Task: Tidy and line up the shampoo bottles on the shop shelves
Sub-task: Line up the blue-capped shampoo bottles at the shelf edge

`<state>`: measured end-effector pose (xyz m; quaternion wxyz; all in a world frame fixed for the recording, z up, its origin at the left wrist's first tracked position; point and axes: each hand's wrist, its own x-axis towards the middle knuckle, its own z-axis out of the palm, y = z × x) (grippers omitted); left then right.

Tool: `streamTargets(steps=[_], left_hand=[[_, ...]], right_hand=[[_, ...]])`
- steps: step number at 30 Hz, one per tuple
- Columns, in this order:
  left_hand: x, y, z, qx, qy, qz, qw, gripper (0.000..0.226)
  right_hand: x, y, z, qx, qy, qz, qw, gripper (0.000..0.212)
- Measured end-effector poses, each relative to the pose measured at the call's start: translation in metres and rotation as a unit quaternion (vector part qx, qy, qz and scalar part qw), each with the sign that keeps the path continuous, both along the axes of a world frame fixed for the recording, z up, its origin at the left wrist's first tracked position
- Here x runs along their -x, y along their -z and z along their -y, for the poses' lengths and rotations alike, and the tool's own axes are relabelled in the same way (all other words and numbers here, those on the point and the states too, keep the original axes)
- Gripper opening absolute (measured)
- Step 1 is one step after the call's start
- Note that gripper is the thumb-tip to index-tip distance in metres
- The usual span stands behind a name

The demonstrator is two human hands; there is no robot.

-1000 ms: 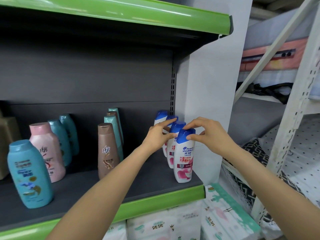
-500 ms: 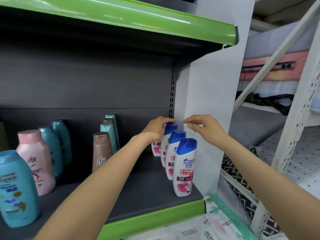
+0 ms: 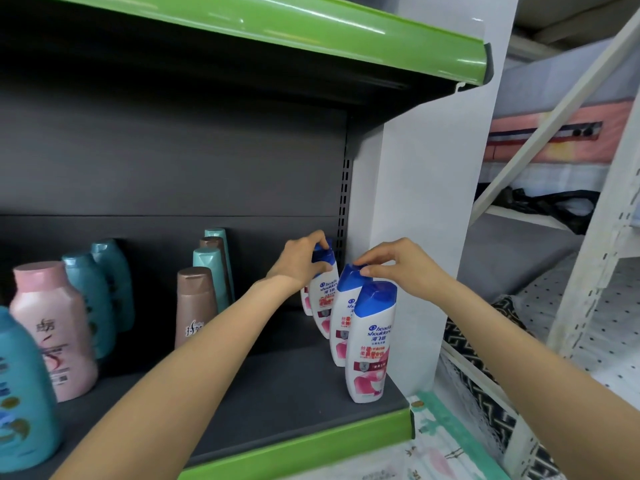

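Note:
A row of white shampoo bottles with blue caps runs front to back at the right end of the dark shelf (image 3: pixel 242 403). The front bottle (image 3: pixel 370 344) stands free near the shelf's edge. My right hand (image 3: pixel 398 268) pinches the blue cap of the second bottle (image 3: pixel 346 306), which leans slightly. My left hand (image 3: pixel 301 265) grips the cap of the third bottle (image 3: pixel 323 299). A fourth bottle behind it is mostly hidden by my left hand.
Left of the row stand brown (image 3: pixel 195 306) and teal (image 3: pixel 211 265) bottles in a line, then a pink bottle (image 3: pixel 52 327) and teal ones (image 3: pixel 20 393) at far left. A white side panel (image 3: pixel 415 202) closes the shelf on the right. Patterned packs (image 3: pixel 450 445) lie below.
Both hands have moved back from the front bottle. My left hand now grips the third bottle's cap and my right hand has come down onto the second bottle's cap.

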<state>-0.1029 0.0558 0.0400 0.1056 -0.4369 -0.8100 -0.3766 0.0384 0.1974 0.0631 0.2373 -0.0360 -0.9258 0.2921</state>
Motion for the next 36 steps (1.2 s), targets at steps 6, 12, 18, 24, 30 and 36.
streamTargets(steps=[6,12,18,24,30,36], left_hand=[[-0.017,-0.005,0.024,-0.029,-0.056,-0.018,0.998,0.026],[-0.064,-0.026,0.068,-0.155,-0.112,-0.079,0.978,0.025],[-0.118,-0.017,0.109,-0.265,-0.152,-0.084,0.948,0.019],[-0.152,-0.017,0.150,-0.363,-0.107,-0.006,0.925,0.017],[-0.146,-0.010,0.183,-0.383,-0.053,0.031,0.922,0.018],[-0.122,-0.003,0.210,-0.359,0.008,0.128,0.924,0.022]], right_hand=[[-0.004,-0.006,0.004,-0.039,0.003,0.021,0.999,0.019],[-0.018,-0.024,0.027,-0.007,0.002,-0.048,0.999,0.025],[-0.046,-0.027,0.074,0.042,-0.092,-0.054,0.993,0.028],[-0.056,-0.006,0.103,-0.026,-0.118,-0.005,0.993,0.045],[-0.062,0.007,0.121,0.032,-0.141,0.017,0.989,0.035],[-0.068,0.018,0.148,0.042,-0.088,-0.069,0.993,0.025]])
